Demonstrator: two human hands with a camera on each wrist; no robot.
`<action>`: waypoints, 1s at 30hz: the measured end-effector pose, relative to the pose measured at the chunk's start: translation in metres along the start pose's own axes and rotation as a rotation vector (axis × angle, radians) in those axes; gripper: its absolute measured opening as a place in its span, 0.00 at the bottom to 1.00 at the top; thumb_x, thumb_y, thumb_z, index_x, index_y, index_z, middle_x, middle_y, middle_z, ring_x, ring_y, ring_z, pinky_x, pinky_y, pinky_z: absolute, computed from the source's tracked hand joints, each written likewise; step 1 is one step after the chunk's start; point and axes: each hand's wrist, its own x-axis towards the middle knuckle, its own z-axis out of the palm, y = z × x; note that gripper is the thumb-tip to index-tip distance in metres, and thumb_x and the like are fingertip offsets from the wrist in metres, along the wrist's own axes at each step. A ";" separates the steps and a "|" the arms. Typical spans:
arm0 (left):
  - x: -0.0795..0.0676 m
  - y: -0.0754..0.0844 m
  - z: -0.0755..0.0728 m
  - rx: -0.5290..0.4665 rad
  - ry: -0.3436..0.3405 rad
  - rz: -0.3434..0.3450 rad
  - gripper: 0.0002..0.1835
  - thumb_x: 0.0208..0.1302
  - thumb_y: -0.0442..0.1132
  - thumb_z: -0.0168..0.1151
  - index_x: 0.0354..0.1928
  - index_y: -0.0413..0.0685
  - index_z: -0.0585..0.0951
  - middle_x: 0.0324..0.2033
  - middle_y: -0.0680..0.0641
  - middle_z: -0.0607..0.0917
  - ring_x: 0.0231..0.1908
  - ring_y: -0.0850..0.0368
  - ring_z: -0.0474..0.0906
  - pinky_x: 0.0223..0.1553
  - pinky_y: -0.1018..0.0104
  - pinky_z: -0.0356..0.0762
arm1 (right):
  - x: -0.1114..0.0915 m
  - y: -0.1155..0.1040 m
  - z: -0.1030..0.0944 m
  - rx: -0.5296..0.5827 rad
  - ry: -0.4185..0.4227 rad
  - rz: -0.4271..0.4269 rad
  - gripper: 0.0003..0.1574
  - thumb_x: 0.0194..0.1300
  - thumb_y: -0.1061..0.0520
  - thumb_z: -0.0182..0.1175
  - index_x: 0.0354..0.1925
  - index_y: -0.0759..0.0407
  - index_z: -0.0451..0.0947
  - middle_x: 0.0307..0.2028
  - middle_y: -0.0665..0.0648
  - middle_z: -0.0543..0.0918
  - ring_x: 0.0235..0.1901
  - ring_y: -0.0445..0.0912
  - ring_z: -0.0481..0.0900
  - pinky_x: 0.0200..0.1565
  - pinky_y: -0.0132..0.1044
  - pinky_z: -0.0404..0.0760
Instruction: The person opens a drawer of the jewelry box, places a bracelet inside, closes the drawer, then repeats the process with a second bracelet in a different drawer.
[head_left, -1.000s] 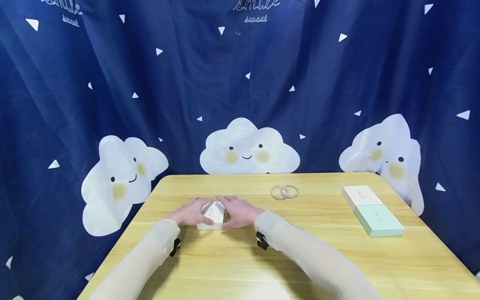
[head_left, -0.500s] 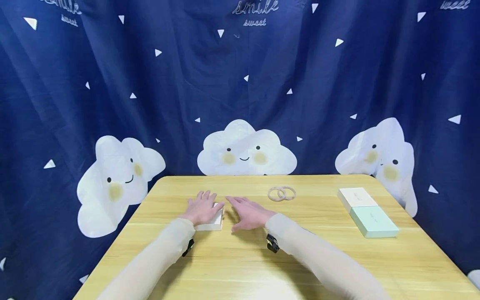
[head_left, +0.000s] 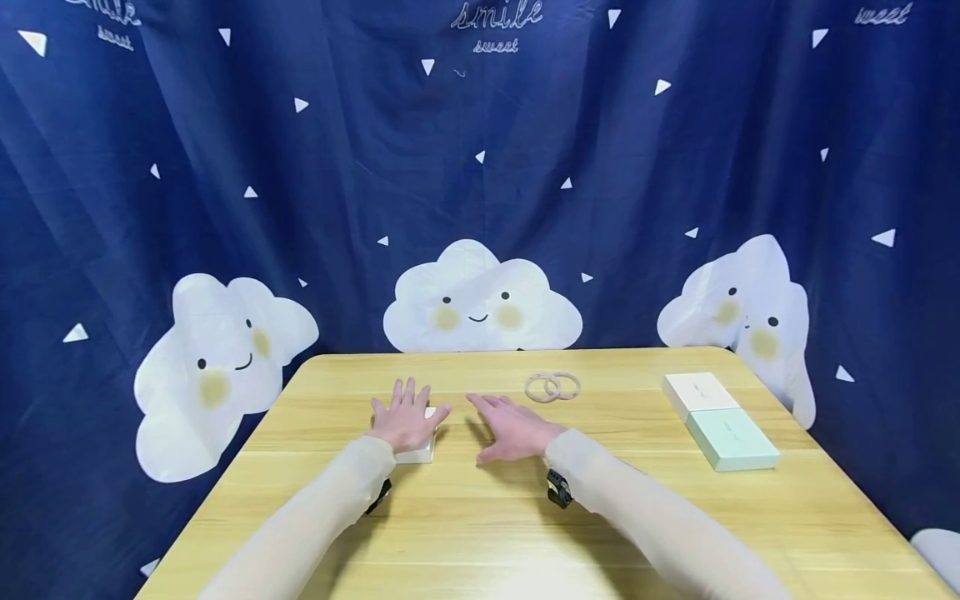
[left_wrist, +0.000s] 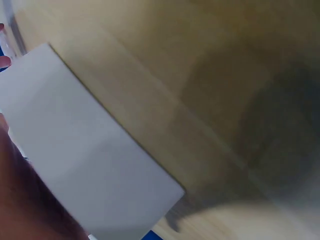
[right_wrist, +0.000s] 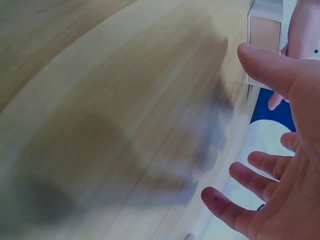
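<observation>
A small white box (head_left: 417, 455) lies on the wooden table, mostly hidden under my left hand (head_left: 405, 423). That hand rests over its top, fingers spread and reaching past the far edge. In the left wrist view the box's plain pale side (left_wrist: 90, 140) fills the left part, with the palm close against it. My right hand (head_left: 516, 429) is held over the table to the right of the box, apart from it and holding nothing. The right wrist view shows its fingers (right_wrist: 252, 182) loosely bent and spread, and the box's end (right_wrist: 265, 35) with a pinkish-tan panel.
Two pale rings (head_left: 552, 387) overlap each other near the back of the table (head_left: 480, 517). At the right, a white box (head_left: 701, 392) and a mint-green box (head_left: 731, 437) lie end to end. A dark blue curtain (head_left: 345, 167) with clouds hangs behind.
My left hand has shifted from the box's left side onto its top, fingers spreading. My right hand has let go of the box's right end and drawn away to the right.
</observation>
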 end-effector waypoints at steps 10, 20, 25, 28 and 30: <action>0.006 -0.012 0.009 0.015 0.002 -0.001 0.50 0.69 0.77 0.26 0.80 0.49 0.54 0.80 0.38 0.45 0.79 0.37 0.35 0.67 0.20 0.31 | -0.007 0.006 0.000 0.018 0.006 0.001 0.71 0.52 0.36 0.75 0.81 0.48 0.44 0.77 0.59 0.61 0.74 0.60 0.62 0.71 0.57 0.65; 0.011 -0.014 0.016 0.017 -0.012 0.007 0.46 0.71 0.75 0.29 0.81 0.54 0.51 0.80 0.40 0.43 0.80 0.39 0.33 0.66 0.19 0.32 | -0.014 0.008 0.000 0.032 -0.001 0.011 0.69 0.55 0.36 0.73 0.81 0.50 0.45 0.77 0.60 0.61 0.74 0.61 0.62 0.72 0.57 0.62; 0.016 -0.016 0.023 0.016 -0.015 0.005 0.47 0.69 0.77 0.28 0.81 0.58 0.50 0.81 0.41 0.42 0.79 0.40 0.31 0.66 0.18 0.31 | -0.016 0.010 0.001 0.039 -0.007 0.021 0.68 0.56 0.36 0.73 0.81 0.49 0.45 0.77 0.60 0.60 0.74 0.61 0.61 0.72 0.58 0.61; 0.019 -0.018 0.026 0.029 -0.013 0.000 0.48 0.68 0.78 0.26 0.81 0.58 0.49 0.81 0.41 0.41 0.79 0.39 0.28 0.64 0.17 0.29 | -0.017 0.012 0.002 0.034 -0.006 0.014 0.68 0.55 0.35 0.72 0.81 0.49 0.46 0.77 0.61 0.60 0.74 0.61 0.61 0.72 0.58 0.62; 0.020 -0.019 0.026 0.039 -0.009 -0.004 0.48 0.68 0.78 0.27 0.81 0.58 0.48 0.81 0.41 0.40 0.79 0.39 0.28 0.63 0.16 0.27 | -0.018 0.012 0.001 0.040 -0.005 0.008 0.67 0.55 0.35 0.72 0.81 0.49 0.46 0.77 0.60 0.60 0.74 0.62 0.61 0.71 0.59 0.63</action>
